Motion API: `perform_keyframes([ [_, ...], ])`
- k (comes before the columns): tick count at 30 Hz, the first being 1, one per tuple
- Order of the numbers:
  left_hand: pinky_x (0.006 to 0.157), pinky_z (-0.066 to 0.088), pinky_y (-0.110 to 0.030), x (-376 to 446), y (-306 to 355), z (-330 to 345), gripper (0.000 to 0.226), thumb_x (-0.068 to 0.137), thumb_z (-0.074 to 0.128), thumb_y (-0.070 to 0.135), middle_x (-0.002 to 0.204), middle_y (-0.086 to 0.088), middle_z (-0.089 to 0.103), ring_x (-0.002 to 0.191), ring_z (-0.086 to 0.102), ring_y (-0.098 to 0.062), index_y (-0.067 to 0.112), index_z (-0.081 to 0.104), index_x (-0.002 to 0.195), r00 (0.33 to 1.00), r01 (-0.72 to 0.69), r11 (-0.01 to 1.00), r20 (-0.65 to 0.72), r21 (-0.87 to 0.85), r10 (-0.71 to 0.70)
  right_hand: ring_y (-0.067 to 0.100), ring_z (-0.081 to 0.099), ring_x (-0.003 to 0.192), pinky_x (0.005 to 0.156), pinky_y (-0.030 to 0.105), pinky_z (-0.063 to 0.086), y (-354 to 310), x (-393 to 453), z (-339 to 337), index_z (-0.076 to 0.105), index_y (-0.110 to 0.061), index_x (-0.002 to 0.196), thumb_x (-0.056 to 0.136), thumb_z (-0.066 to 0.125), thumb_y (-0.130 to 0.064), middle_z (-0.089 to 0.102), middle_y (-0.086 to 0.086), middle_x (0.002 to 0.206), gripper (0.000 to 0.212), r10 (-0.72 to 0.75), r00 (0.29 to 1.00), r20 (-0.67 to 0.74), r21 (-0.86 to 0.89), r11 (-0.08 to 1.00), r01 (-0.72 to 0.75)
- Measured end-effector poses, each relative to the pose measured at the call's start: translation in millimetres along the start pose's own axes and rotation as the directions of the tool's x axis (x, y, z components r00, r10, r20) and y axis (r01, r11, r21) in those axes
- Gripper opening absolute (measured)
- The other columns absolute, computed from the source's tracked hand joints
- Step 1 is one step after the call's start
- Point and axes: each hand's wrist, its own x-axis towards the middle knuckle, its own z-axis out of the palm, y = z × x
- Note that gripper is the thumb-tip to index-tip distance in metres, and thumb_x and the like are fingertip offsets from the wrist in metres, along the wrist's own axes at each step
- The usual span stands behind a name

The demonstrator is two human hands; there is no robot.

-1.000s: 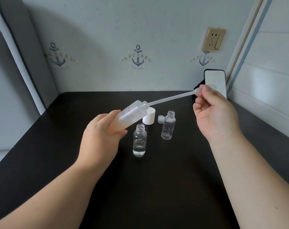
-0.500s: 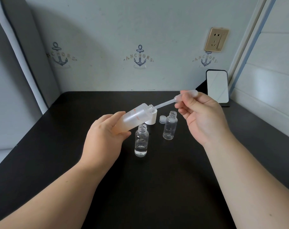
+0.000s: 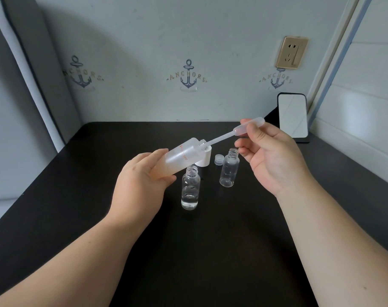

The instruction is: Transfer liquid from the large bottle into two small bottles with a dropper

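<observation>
My left hand grips the large frosted bottle, tilted with its open mouth pointing up and to the right. My right hand pinches the bulb of a clear plastic dropper, whose thin stem enters the bottle's mouth. Two small clear bottles stand uncapped on the black table. The nearer small bottle holds a little liquid at its bottom. The farther small bottle, to the right, looks empty.
A white cap stands behind the large bottle, and a small clear cap lies beside the farther small bottle. A phone leans against the back right corner. Walls close the table at the back and right.
Over the last second my right hand pushed the dropper's stem deeper into the large bottle. Since half a second ago it has drawn back up and right, showing more stem.
</observation>
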Motion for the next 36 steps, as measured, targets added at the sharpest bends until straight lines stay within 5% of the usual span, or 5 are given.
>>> perform_keyframes([
  [13, 0.078, 0.031, -0.006, 2, -2, -1, 0.054, 0.084, 0.079, 0.024, 0.106, 0.025, 0.054, 0.097, 0.043, 0.004, 0.036, 0.062, 0.134, 0.999, 0.042, 0.999, -0.029, -0.019, -0.043, 0.012, 0.067, 0.071, 0.065, 0.022, 0.053, -7, 7, -17, 0.076, -0.009, 0.095, 0.092, 0.069, -0.02, 0.072, 0.001, 0.083, 0.013, 0.069, 0.971, -0.228, 0.343, 0.939, 0.014],
  [21, 0.077, 0.041, -0.02, 3, -3, -3, 0.042, 0.088, 0.074, 0.027, 0.104, 0.019, 0.063, 0.097, 0.056, -0.006, 0.044, 0.062, 0.124, 0.993, 0.11, 0.984, -0.033, -0.141, -0.116, 0.014, 0.067, 0.075, 0.067, 0.023, 0.053, -9, 9, -24, 0.071, -0.004, 0.1, 0.094, 0.069, -0.018, 0.074, 0.003, 0.089, 0.016, 0.108, 0.943, -0.313, 0.459, 0.887, 0.051],
  [27, 0.074, 0.051, -0.032, 5, -4, -5, 0.035, 0.09, 0.073, 0.031, 0.093, 0.032, 0.061, 0.086, 0.063, -0.006, 0.06, 0.055, 0.093, 0.984, 0.173, 0.961, -0.014, -0.217, -0.18, 0.013, 0.066, 0.074, 0.066, 0.023, 0.053, -9, 9, -24, 0.069, -0.004, 0.103, 0.093, 0.07, -0.017, 0.072, 0.003, 0.089, 0.016, 0.126, 0.935, -0.331, 0.484, 0.873, 0.053],
  [33, 0.055, 0.043, -0.007, 6, -8, -2, 0.036, 0.089, 0.075, 0.036, 0.089, 0.039, 0.06, 0.083, 0.054, 0.027, 0.046, 0.052, 0.116, 0.964, 0.243, 0.929, -0.035, -0.28, -0.263, 0.012, 0.064, 0.068, 0.062, 0.022, 0.05, -10, 8, -22, 0.065, -0.005, 0.117, 0.092, 0.07, -0.014, 0.071, 0.003, 0.087, 0.027, 0.161, 0.92, -0.358, 0.508, 0.86, 0.047],
  [36, 0.063, 0.04, -0.011, 7, -8, 0, 0.04, 0.089, 0.075, 0.039, 0.095, 0.033, 0.057, 0.084, 0.059, 0.013, 0.044, 0.05, 0.12, 0.956, 0.268, 0.917, -0.035, -0.295, -0.29, 0.011, 0.06, 0.063, 0.06, 0.022, 0.047, -10, 9, -23, 0.067, -0.001, 0.109, 0.093, 0.069, -0.014, 0.068, 0.003, 0.081, 0.02, 0.169, 0.918, -0.359, 0.485, 0.874, 0.029],
])
